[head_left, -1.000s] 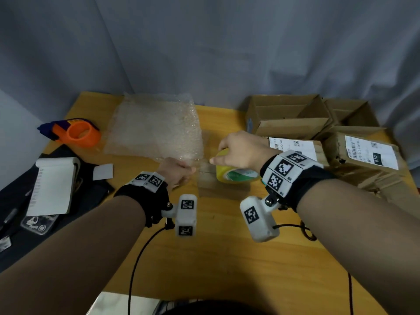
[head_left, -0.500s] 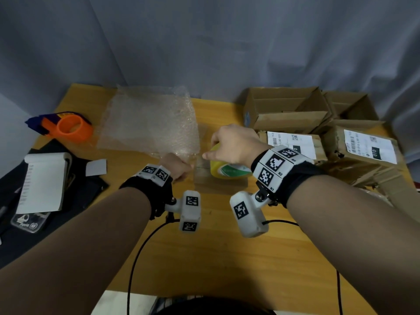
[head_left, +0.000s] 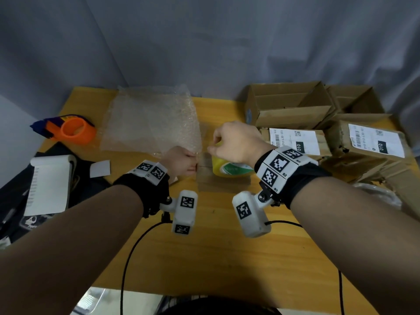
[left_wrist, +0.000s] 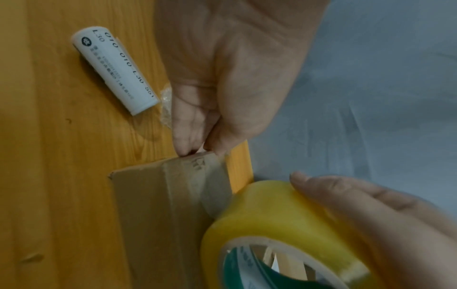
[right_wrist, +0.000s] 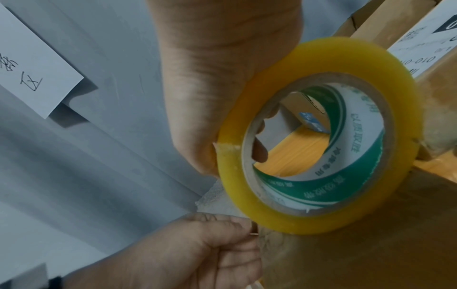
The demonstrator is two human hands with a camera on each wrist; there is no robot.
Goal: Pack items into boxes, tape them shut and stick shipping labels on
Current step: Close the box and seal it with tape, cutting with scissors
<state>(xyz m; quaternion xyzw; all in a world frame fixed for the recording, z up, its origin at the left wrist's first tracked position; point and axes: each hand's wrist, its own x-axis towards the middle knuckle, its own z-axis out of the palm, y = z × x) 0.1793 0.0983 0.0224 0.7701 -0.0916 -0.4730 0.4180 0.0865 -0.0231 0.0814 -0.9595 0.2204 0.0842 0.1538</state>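
On the wooden table (head_left: 204,258), a flat brown cardboard box (left_wrist: 158,215) is pinned at its near-left edge by the left hand (head_left: 181,163), whose grip pinches the clear tape end there. The round yellow tape roll (right_wrist: 319,135) is grasped by the right hand (head_left: 236,143), thumb inside the core, seen only in the right wrist view. Only the left wrist view shows a white curled label (left_wrist: 115,71) just beside the left hand. Beyond lie a clear bubble-wrap sheet (head_left: 150,119) and labelled brown boxes (head_left: 368,144) along the right edge.
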